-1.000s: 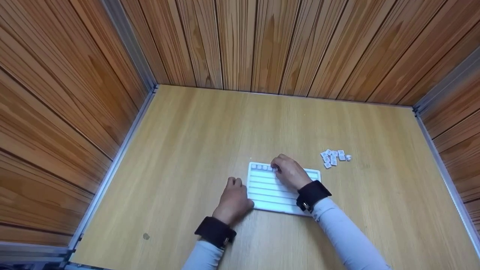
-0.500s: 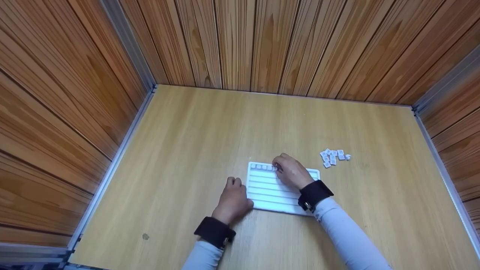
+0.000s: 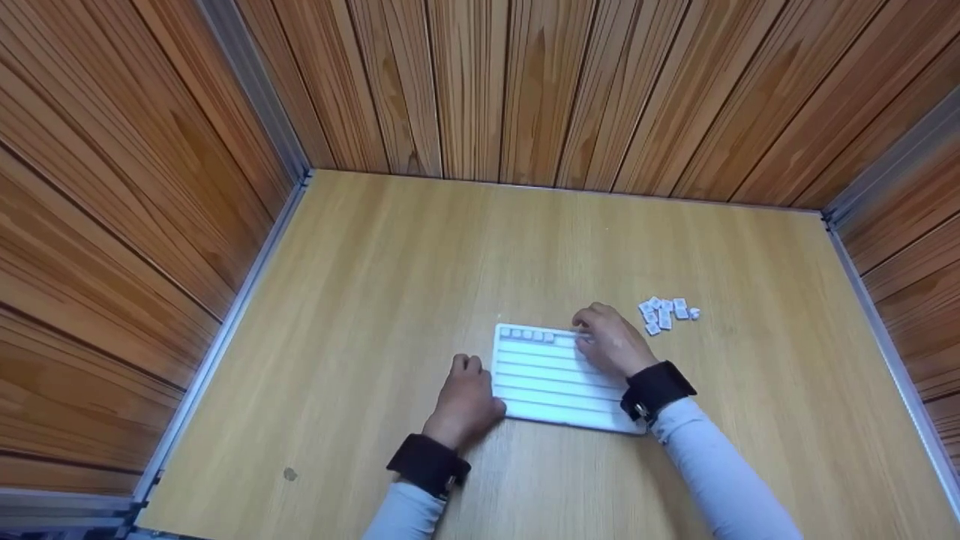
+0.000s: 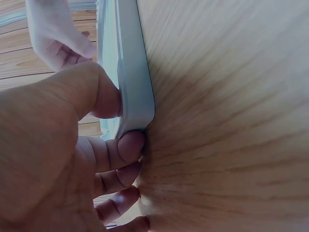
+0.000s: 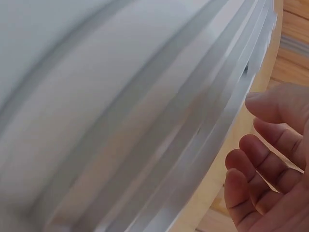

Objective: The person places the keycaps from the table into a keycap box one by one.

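A white ridged tray point(image 3: 555, 386) lies flat on the table, with several small white tiles point(image 3: 527, 335) lined up at the left end of its top row. My left hand point(image 3: 466, 401) holds the tray by its near left corner. In the left wrist view the thumb point(image 4: 104, 96) presses the rim, and the index fingertip point(image 4: 131, 145) sits against the corner. Over the tray's far right part hovers my right hand point(image 3: 615, 341). In the right wrist view its fingers point(image 5: 260, 159) are loosely bent, with nothing between them and the thumb.
A loose cluster of white tiles point(image 3: 665, 315) lies on the table to the right, beyond the tray. Wood-panel walls point(image 3: 480, 90) with metal edging stand at the back and both sides. A small dark spot point(image 3: 290, 474) marks the tabletop at the front left.
My right hand has left the row of tiles and moved right along the tray's top edge, uncovering the last tile in the row. My left hand has stayed at the corner.
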Available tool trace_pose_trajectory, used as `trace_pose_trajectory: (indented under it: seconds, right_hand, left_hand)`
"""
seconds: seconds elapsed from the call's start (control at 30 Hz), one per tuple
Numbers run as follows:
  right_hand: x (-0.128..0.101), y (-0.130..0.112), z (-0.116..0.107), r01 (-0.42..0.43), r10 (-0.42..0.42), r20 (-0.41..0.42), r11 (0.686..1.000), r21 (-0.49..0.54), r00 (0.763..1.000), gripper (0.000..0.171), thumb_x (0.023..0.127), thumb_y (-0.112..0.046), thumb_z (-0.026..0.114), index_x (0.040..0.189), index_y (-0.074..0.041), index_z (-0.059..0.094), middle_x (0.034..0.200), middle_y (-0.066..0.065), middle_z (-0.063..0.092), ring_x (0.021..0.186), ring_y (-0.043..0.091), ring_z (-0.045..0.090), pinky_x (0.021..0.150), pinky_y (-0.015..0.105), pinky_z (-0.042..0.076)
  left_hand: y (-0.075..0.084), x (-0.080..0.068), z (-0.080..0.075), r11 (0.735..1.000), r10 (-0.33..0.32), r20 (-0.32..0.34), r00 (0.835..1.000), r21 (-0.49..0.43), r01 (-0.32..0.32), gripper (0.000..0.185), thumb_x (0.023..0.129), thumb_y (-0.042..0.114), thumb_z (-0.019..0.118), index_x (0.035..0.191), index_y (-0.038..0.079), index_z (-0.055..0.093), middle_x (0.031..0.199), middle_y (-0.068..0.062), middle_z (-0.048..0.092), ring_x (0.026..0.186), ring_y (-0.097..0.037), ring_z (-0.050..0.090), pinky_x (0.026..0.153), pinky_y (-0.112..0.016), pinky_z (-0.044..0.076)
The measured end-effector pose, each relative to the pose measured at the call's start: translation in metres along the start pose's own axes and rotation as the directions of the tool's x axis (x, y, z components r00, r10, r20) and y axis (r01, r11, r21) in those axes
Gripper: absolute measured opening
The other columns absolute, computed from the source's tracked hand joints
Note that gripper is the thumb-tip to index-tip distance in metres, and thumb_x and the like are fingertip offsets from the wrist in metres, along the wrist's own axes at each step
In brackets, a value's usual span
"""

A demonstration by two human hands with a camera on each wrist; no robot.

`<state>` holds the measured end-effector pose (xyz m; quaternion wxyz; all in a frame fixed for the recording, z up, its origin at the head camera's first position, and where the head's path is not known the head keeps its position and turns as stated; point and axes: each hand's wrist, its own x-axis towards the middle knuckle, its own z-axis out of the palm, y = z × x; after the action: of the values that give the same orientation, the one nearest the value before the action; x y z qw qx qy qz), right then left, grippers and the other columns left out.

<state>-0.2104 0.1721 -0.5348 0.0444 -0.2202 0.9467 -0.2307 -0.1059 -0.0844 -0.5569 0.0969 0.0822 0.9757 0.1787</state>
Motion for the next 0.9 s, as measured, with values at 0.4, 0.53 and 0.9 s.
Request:
trace_pose_trajectory:
  seconds: [0.4, 0.53, 0.9]
  right_hand:
    - [-0.019, 0.036, -0.022, -0.099, 0.099, -0.043, 0.995, 0.002, 0.994, 0.027, 0.090, -0.009, 0.072, 0.116, -0.003, 0.068, 0.109, 0.014, 0.062, 0.101, 0.034, 0.064, 0.082, 0.048, 0.053]
    - [-0.023, 0.046, -0.026, -0.092, 0.091, -0.072, 0.996, -0.011, 0.993, 0.029, 0.089, -0.007, 0.072, 0.116, 0.000, 0.067, 0.108, 0.017, 0.062, 0.098, 0.035, 0.063, 0.080, 0.049, 0.052]
    - [-0.033, 0.070, -0.032, -0.093, 0.085, -0.129, 0.994, -0.057, 0.988, 0.025, 0.088, -0.006, 0.069, 0.111, 0.002, 0.067, 0.108, 0.020, 0.062, 0.095, 0.035, 0.059, 0.078, 0.049, 0.048]
  left_hand:
    - [0.001, 0.000, 0.000, 1.000, -0.014, 0.021, 1.000, -0.012, 0.014, 0.035, 0.079, 0.023, 0.064, 0.099, -0.005, 0.069, 0.112, -0.016, 0.055, 0.124, -0.034, 0.039, 0.102, -0.039, 0.040]
    - [0.001, 0.001, 0.000, 1.000, -0.013, 0.035, 0.999, 0.008, 0.012, 0.038, 0.080, 0.025, 0.065, 0.101, -0.006, 0.068, 0.113, -0.016, 0.055, 0.125, -0.035, 0.038, 0.105, -0.039, 0.038]
    - [0.002, 0.002, 0.000, 0.999, -0.039, 0.057, 0.998, 0.000, 0.039, 0.041, 0.080, 0.026, 0.065, 0.105, -0.006, 0.069, 0.117, -0.016, 0.055, 0.126, -0.034, 0.038, 0.105, -0.040, 0.038]
